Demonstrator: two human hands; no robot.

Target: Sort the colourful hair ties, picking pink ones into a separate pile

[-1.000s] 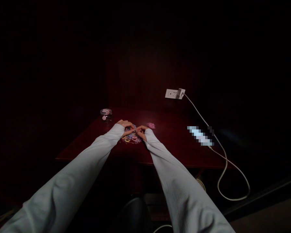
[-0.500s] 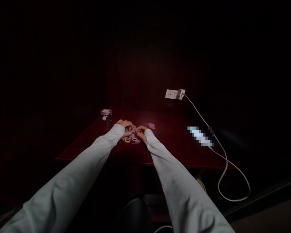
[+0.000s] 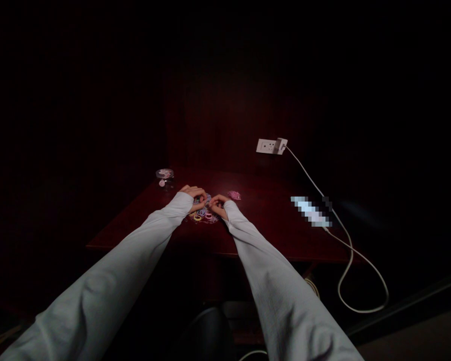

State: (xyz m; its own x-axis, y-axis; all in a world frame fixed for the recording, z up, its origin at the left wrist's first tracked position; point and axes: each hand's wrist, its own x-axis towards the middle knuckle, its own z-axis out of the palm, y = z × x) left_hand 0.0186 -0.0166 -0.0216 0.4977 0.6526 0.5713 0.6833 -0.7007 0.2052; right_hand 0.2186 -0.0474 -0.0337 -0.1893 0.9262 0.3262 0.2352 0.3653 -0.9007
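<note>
Coloured hair ties (image 3: 198, 217), yellow, pink, blue and purple, lie in a pile on the dark red table (image 3: 143, 225). Over the pile's left side is my left hand (image 3: 195, 194), its fingers curled in and its thumb and fingertips pinched together. My right hand (image 3: 218, 204) faces it from the right, also pinching. Both sets of fingertips meet close above the pile. Whatever sits between them is too small and dark to make out. Just beyond my right hand lies a small pink bundle (image 3: 234, 195).
A clear round jar (image 3: 164, 175) with pink pieces stands at the table's back left. A blurred-out bright device (image 3: 311, 211) lies at the right, its white cable (image 3: 346, 233) looping past the table edge up to a wall socket (image 3: 266, 146).
My fingertips have shifted very slightly over the pile, the right ones a little. Everything else stays where it was.
</note>
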